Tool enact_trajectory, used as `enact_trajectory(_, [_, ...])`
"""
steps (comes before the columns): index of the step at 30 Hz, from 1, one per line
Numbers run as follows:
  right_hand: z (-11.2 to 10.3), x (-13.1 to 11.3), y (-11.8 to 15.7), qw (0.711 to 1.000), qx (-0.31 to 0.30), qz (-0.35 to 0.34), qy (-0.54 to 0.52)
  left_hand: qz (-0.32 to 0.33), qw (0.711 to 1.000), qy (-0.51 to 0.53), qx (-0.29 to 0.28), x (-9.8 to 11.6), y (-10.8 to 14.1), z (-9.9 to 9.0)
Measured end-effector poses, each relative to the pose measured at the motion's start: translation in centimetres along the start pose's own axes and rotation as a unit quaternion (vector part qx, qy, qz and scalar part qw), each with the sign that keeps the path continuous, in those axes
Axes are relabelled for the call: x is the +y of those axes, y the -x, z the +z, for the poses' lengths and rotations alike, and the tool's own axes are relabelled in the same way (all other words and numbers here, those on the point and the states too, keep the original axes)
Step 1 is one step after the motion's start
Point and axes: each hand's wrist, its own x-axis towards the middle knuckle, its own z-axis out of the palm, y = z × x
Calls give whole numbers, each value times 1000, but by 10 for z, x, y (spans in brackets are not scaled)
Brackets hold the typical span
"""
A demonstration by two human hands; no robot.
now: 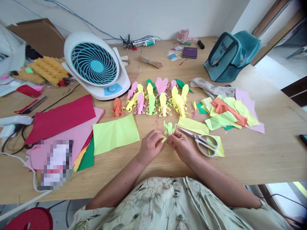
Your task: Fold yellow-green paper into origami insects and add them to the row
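Note:
Between my two hands is a small light-green folded paper figure (169, 127) with thin legs. My left hand (152, 144) pinches its lower left leg. On the other side my right hand (179, 145) grips the body and lower right part, thumb on top. Just beyond stand rows of folded paper figures in pink, yellow and green, among them a light-green one (151, 104) and an orange one (117, 107). White-handled scissors (205, 144) lie beside my right hand, blades towards it. Left of my hands rests a light-green paper sheet (116, 133).
A white desk fan (96, 65) stands back left. Coloured paper sheets (62, 119) and a blurred-out phone-like object (56, 166) lie at left. Paper scraps (227, 111) are heaped at right, near a grey cloth (211, 87). A teal bag (230, 57) stands back right.

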Motion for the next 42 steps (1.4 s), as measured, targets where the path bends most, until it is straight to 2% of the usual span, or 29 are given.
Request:
enact_trajectory(3, [-1,3,-1,1000,-12,-15,-15,-83,993,79,22,4,2,5])
enact_trajectory(6, [-1,6,-2,999,-19,-25,-28,-179,973,139,35,9,3,8])
enact_trajectory(10, [-3,9,-2,999,-18,-29,-33,-283,921,262,47,10,4,12])
enact_trajectory(13, [-3,11,-3,999,-15,-26,-35,-332,881,332,60,9,3,15])
enact_trajectory(19, [-3,11,-4,998,-24,-10,-49,-373,842,383,78,10,1,20])
enact_trajectory(24, [-4,7,-6,995,-62,36,-72,-386,834,384,90,11,0,21])
enact_trajectory(29, [-4,4,-7,994,-60,47,-83,-401,827,381,101,10,0,22])
enact_trajectory(36, [-5,7,-8,999,-31,16,-12,-428,795,413,124,13,-2,22])
enact_trajectory(42, [-9,12,-10,999,-34,-22,34,-432,789,417,126,14,-2,20])
